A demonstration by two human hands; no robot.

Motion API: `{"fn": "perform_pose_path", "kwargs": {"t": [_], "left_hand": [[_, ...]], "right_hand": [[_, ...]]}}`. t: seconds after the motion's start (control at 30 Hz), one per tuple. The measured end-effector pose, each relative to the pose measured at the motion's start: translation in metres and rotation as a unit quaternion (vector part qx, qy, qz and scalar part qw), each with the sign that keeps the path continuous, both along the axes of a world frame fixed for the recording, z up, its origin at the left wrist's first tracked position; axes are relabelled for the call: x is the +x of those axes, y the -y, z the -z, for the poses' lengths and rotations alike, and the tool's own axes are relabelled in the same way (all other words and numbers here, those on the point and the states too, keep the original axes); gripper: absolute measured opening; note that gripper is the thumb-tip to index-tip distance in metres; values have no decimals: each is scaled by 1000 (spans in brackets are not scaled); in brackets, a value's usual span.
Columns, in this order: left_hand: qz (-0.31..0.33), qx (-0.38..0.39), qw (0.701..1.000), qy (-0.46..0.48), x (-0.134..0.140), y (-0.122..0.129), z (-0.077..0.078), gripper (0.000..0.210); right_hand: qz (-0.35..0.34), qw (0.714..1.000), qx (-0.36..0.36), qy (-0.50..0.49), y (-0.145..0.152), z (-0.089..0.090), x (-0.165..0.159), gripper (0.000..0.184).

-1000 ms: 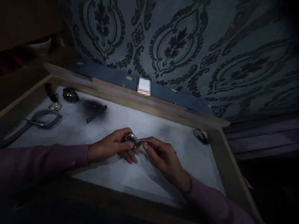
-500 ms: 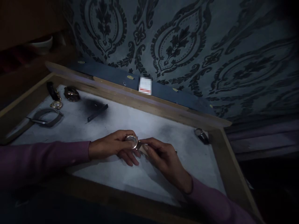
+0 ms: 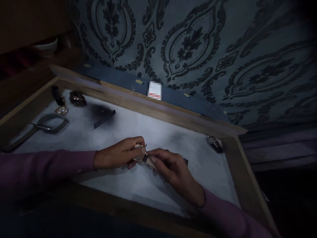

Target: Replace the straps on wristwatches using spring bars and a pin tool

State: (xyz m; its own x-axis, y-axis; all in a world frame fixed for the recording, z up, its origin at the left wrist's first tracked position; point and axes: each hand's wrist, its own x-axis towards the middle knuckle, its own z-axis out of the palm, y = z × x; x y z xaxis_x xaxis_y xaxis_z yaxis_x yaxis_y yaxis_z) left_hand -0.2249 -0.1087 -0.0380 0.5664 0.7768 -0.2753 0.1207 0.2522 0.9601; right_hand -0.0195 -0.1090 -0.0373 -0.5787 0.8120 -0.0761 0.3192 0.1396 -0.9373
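My left hand (image 3: pixel 119 153) is closed on a round wristwatch (image 3: pixel 138 152) with a shiny rim, its thumb lying over the dial. From the lower right of the case runs a watch strap (image 3: pixel 150 162), pale on the visible side and dark near the case. My right hand (image 3: pixel 173 167) pinches this strap between thumb and fingers, close to the case. A dark end (image 3: pixel 185 161) shows just beyond my right knuckles; whether it belongs to the same strap I cannot tell. Both hands are over the drawer's white lining (image 3: pixel 158 129).
A wooden drawer frame (image 3: pixel 242 168) surrounds the work. At its left lie a gold-cased watch (image 3: pixel 61 109), a brown watch (image 3: pixel 78 99) and a grey band watch (image 3: pixel 52 123). A loose dark strap (image 3: pixel 105 119) is nearer the middle. Another watch (image 3: pixel 214 144) lies far right.
My left fingers, spread below the watch before, have curled in under it. The watch has tilted and moved slightly left. My right hand keeps its pinch on the strap.
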Motion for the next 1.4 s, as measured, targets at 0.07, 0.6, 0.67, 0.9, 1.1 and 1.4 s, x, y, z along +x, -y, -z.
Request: {"fn": "perform_pose_path", "kwargs": {"t": [0.07,0.6,0.67,0.9,1.1,1.4], "left_hand": [[-12,-12,1000,14,2,1,1,19],[-19,-25,998,48,3,5,1,22],[-28,-39,997,57,3,6,2,24],[-48,-76,992,90,5,8,3,29],[-51,-119,984,126,6,8,10,30],[-58,-164,974,145,7,7,10,32]], "right_hand": [[4,1000,-7,-5,0,0,0,23],[28,999,-20,-16,0,3,2,25],[27,1000,-3,-6,1,3,1,25],[35,999,30,-2,2,0,-1,25],[24,996,84,28,2,2,1,25],[17,996,83,37,4,1,1,24]]}}
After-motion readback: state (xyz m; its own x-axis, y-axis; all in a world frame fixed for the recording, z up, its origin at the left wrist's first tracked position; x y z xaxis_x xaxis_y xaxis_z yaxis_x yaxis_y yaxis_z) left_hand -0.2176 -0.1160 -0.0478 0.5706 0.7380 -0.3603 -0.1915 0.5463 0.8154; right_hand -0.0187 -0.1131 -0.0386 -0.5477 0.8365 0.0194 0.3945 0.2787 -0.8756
